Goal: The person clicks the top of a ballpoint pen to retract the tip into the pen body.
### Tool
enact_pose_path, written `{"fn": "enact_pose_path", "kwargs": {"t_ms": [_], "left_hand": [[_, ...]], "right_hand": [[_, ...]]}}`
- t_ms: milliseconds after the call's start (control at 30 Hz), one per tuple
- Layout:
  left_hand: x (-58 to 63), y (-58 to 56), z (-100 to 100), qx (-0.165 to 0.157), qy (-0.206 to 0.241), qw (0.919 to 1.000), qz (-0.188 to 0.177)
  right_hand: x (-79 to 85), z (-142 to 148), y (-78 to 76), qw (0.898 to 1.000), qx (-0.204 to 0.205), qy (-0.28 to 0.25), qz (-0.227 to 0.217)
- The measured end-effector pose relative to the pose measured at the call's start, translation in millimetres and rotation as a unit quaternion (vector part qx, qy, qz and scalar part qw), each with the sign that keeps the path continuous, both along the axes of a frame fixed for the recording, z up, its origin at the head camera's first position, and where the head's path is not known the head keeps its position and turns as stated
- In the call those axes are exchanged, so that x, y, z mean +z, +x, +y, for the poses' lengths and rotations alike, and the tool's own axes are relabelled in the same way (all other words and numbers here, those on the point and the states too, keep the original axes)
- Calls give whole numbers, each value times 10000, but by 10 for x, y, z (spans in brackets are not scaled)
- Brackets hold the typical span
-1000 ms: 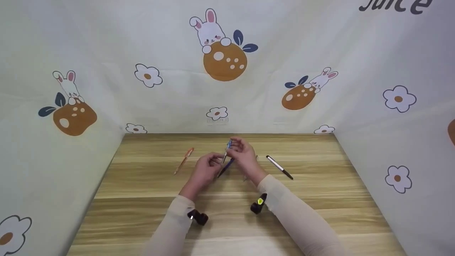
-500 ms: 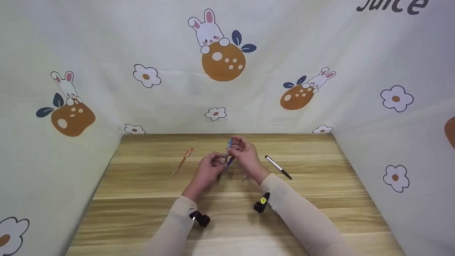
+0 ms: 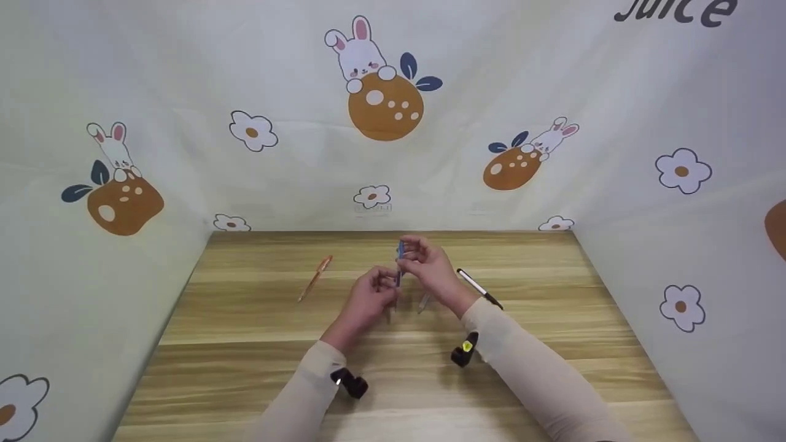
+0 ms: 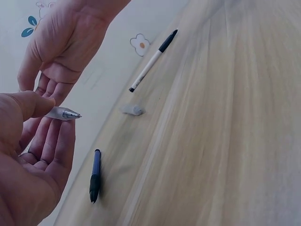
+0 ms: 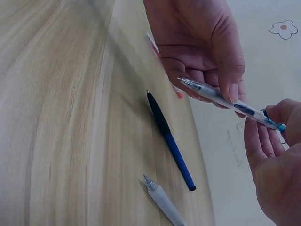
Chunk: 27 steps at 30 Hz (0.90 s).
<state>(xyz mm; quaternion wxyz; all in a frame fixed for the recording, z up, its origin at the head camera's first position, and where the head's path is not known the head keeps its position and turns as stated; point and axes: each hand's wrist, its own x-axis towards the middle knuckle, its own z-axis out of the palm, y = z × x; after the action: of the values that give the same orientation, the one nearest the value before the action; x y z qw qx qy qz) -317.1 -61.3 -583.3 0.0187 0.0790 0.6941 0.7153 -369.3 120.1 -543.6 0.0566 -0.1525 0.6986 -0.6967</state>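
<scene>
Both hands hold one clear ballpoint pen [image 5: 211, 93] with a blue end, raised above the wooden table. My left hand [image 3: 368, 298] pinches its barrel between thumb and fingers, and the pale tip pokes out past the thumb in the left wrist view. At the other end, my right hand [image 3: 433, 273] pinches the blue clip end. In the head view the pen stands nearly upright between the hands. Below them lie a blue-and-black pen [image 5: 169, 136] and a white pen [image 5: 162, 200], the white one partly hidden by the right hand in the head view.
An orange pen [image 3: 316, 278] lies on the table [image 3: 245, 380] to the left. To the right is a white-and-black pen [image 3: 480, 288], beside the right sleeve. A cloth with printed rabbits and flowers [image 3: 295, 178] hangs around the table's back and sides.
My left hand has moved right and closed its pinch on the pen's lower part. The pen has turned more upright. My right forearm has shifted slightly right, while the other pens lie still.
</scene>
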Motion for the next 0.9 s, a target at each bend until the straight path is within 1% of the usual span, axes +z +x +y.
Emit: {"fn": "enact_pose_path", "kwargs": {"t_ms": [100,233,467,633,800,900], "left_hand": [[-13,11,39,-78,194,9997,-87],[-16,15,89,-124,260,9995,-146],[-7,41,138,-160,197,9997,-20],[14,70,165,-201,166,9996,90],[47,90,198,-205,214,9995,64],[65,98,215,-244,322,9992,33]], "right_hand": [[30,43,10,9999,140,10,-33],[59,97,16,9997,210,99,3],[91,156,38,9993,294,191,116],[96,204,47,9991,392,161,94],[107,248,55,9990,384,181,125],[119,261,63,9991,369,155,162]]}}
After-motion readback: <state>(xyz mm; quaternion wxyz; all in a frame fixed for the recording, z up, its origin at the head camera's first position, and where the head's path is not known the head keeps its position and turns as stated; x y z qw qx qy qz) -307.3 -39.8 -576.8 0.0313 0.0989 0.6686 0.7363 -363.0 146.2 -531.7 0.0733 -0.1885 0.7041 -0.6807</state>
